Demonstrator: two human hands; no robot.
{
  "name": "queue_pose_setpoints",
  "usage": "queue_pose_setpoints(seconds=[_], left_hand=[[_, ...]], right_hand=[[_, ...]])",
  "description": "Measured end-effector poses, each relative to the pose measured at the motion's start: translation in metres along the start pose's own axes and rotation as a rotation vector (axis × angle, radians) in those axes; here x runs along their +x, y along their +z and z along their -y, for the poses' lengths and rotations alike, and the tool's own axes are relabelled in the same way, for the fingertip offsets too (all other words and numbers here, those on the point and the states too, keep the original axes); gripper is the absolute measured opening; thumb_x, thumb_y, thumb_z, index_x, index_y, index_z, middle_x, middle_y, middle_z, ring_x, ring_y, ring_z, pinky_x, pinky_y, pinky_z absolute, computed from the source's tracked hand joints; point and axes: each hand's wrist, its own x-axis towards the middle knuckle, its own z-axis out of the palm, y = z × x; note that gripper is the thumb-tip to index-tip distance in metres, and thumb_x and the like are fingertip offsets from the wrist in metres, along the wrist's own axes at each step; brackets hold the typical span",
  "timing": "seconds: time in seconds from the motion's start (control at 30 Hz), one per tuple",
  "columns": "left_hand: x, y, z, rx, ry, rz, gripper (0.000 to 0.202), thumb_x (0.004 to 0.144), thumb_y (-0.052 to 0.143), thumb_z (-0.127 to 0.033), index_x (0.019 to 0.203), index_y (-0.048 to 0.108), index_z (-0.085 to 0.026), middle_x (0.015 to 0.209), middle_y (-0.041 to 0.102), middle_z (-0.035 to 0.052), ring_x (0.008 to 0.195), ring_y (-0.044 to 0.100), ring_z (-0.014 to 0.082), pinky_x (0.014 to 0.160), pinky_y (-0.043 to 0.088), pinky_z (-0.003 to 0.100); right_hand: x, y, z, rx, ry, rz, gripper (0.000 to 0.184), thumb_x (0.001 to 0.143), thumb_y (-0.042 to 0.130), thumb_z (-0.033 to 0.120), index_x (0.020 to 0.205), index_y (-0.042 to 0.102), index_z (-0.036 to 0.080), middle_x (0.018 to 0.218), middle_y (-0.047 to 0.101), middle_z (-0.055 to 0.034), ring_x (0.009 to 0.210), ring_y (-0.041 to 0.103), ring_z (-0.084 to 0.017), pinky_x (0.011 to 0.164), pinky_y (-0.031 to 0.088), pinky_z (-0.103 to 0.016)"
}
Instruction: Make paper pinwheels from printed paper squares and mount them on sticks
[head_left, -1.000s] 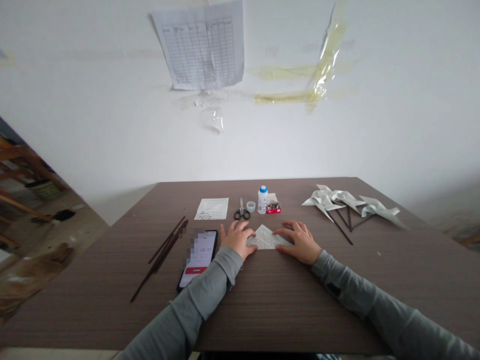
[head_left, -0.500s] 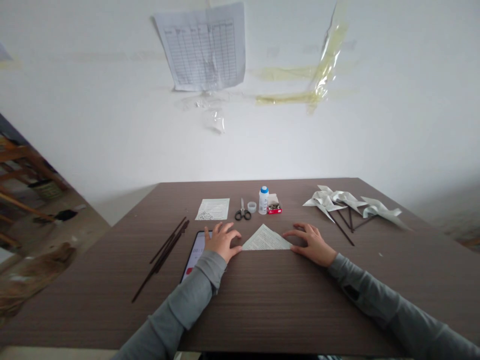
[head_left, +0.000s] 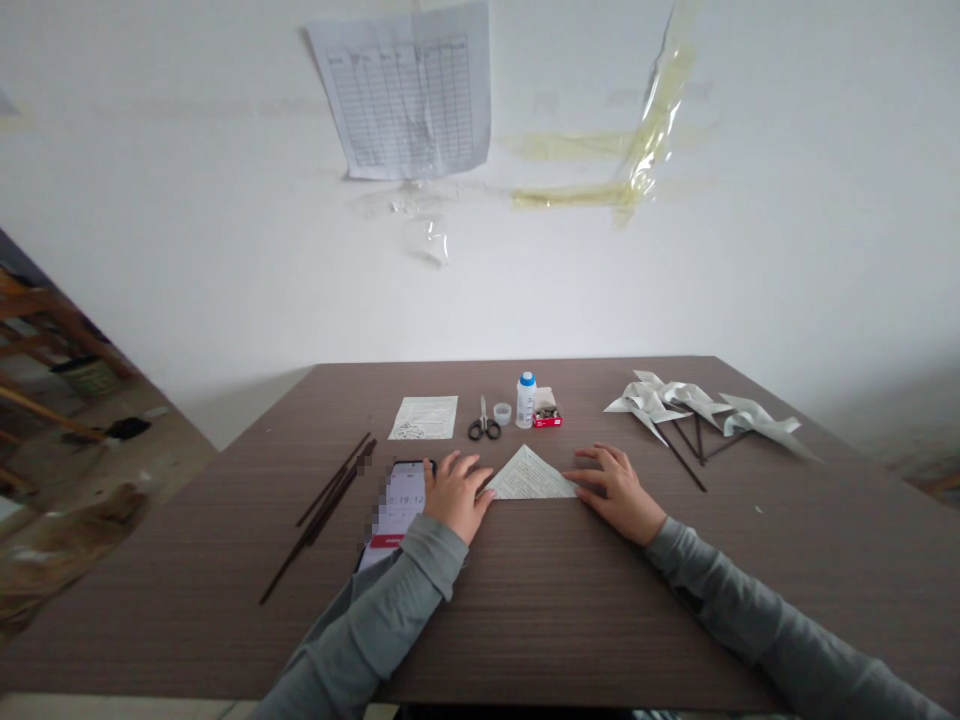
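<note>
Done so far, judging by the far right of the table: a cluster of assembled paper pinwheels [head_left: 649,400] on dark sticks, their blades overlapping and the sticks splayed toward the near side. Remaining, as far as the layout shows: a loose bundle of bare dark sticks [head_left: 330,520] left of centre, plus a single sheet with no cuts visible, folded down to a shape without a stick.

That folded paper triangle [head_left: 531,477]: pale, covered in faint small print, lying flat with crisp edges, its apex pointing away and its long edge toward the body. Position: on the brown wood-grain table [head_left: 600,620], midway between both hands, just nearer the body than the scissors.

Left hand [head_left: 457,497]: palm down, fingers slightly spread, holding nothing, fingertips right at the paper's left corner, actual contact impossible to tell. Right hand [head_left: 619,490]: palm down, fingers spread wider, equally empty, fingertips at the right corner.

Nearby: black-handled scissors [head_left: 484,425], a small clear cup [head_left: 502,413], a white bottle with a blue cap [head_left: 526,402], a small red box of metal bits [head_left: 547,420], a printed sheet [head_left: 424,417] and a phone [head_left: 397,510] partly under the left sleeve
</note>
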Motion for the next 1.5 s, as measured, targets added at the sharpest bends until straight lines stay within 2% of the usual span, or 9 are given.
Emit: queue_pose_setpoints(seconds=[0.2, 0.43, 0.53, 0.63, 0.8, 1.0, 1.17, 1.33, 1.5], left_hand=[[0.000, 0.004, -0.002, -0.023, -0.008, -0.023, 0.036, 0.113, 0.085, -0.022, 0.140, 0.103, -0.039, 0.176, 0.087, 0.0103, 0.181, 0.065, 0.0485, 0.158, 0.036, 0.089], [0.002, 0.002, -0.006, -0.082, -0.021, -0.081, 0.028, 0.104, 0.095, -0.016, 0.122, 0.102, -0.035, 0.165, 0.091, 0.0110, 0.171, 0.073, 0.0461, 0.155, 0.042, 0.087], [0.002, 0.002, -0.006, -0.094, -0.025, -0.090, 0.025, 0.103, 0.095, -0.014, 0.117, 0.100, -0.034, 0.162, 0.091, 0.0104, 0.169, 0.074, 0.0439, 0.153, 0.046, 0.083], [0.002, 0.002, -0.002, -0.101, -0.016, -0.106, 0.023, 0.103, 0.094, -0.014, 0.116, 0.098, -0.033, 0.160, 0.091, 0.0095, 0.165, 0.076, 0.0416, 0.152, 0.049, 0.079], [0.002, 0.003, 0.005, -0.105, -0.003, -0.123, 0.019, 0.114, 0.088, -0.022, 0.119, 0.102, -0.034, 0.161, 0.093, 0.0102, 0.163, 0.078, 0.0413, 0.149, 0.053, 0.078], [0.005, 0.006, 0.006, -0.077, -0.043, -0.105, 0.037, 0.128, 0.072, -0.035, 0.112, 0.105, -0.030, 0.164, 0.093, 0.0126, 0.164, 0.077, 0.0418, 0.149, 0.053, 0.079], [0.002, 0.007, 0.003, -0.041, -0.015, -0.066, 0.011, 0.110, 0.095, -0.030, 0.116, 0.103, -0.033, 0.169, 0.090, 0.0121, 0.169, 0.073, 0.0470, 0.152, 0.047, 0.081], [-0.004, 0.013, 0.000, -0.024, -0.005, -0.127, 0.036, 0.105, 0.097, -0.023, 0.139, 0.101, -0.033, 0.168, 0.090, 0.0137, 0.167, 0.073, 0.0468, 0.151, 0.049, 0.078], [-0.005, 0.012, 0.000, 0.008, -0.031, -0.101, 0.037, 0.106, 0.098, -0.027, 0.143, 0.101, -0.031, 0.173, 0.087, 0.0162, 0.173, 0.069, 0.0499, 0.153, 0.046, 0.082]], right_hand=[[0.001, 0.007, 0.001, 0.054, -0.078, -0.066, 0.036, 0.109, 0.078, 0.029, 0.133, 0.104, 0.036, 0.161, 0.089, -0.0153, 0.168, 0.067, -0.050, 0.143, 0.055, -0.079], [0.001, 0.000, 0.004, 0.115, -0.128, -0.131, 0.021, 0.111, 0.080, 0.038, 0.116, 0.100, 0.034, 0.128, 0.095, -0.0137, 0.136, 0.080, -0.045, 0.128, 0.067, -0.072], [0.000, -0.002, 0.009, 0.127, -0.141, -0.124, 0.024, 0.114, 0.075, 0.040, 0.108, 0.096, 0.032, 0.119, 0.095, -0.0145, 0.125, 0.082, -0.042, 0.120, 0.069, -0.067], [-0.002, -0.002, 0.011, 0.125, -0.167, -0.115, 0.026, 0.115, 0.070, 0.037, 0.103, 0.092, 0.031, 0.113, 0.095, -0.0128, 0.118, 0.085, -0.039, 0.123, 0.069, -0.063], [-0.003, -0.004, 0.012, 0.104, -0.197, -0.071, 0.026, 0.115, 0.071, 0.036, 0.109, 0.096, 0.032, 0.124, 0.098, -0.0119, 0.130, 0.088, -0.040, 0.134, 0.063, -0.067], [-0.002, -0.005, 0.016, 0.059, -0.137, -0.032, 0.033, 0.121, 0.071, 0.042, 0.106, 0.099, 0.034, 0.132, 0.100, -0.0107, 0.141, 0.085, -0.042, 0.140, 0.057, -0.070], [-0.003, 0.000, 0.019, -0.004, -0.133, -0.039, 0.020, 0.116, 0.081, 0.036, 0.121, 0.100, 0.033, 0.138, 0.097, -0.0118, 0.147, 0.079, -0.043, 0.137, 0.059, -0.069], [-0.003, -0.001, 0.019, -0.033, -0.135, 0.002, 0.031, 0.116, 0.081, 0.034, 0.139, 0.101, 0.036, 0.149, 0.095, -0.0135, 0.153, 0.075, -0.045, 0.134, 0.061, -0.071], [0.003, -0.006, 0.020, -0.038, -0.128, 0.020, 0.031, 0.113, 0.083, 0.031, 0.137, 0.102, 0.037, 0.147, 0.095, -0.0131, 0.153, 0.074, -0.045, 0.135, 0.060, -0.072]])
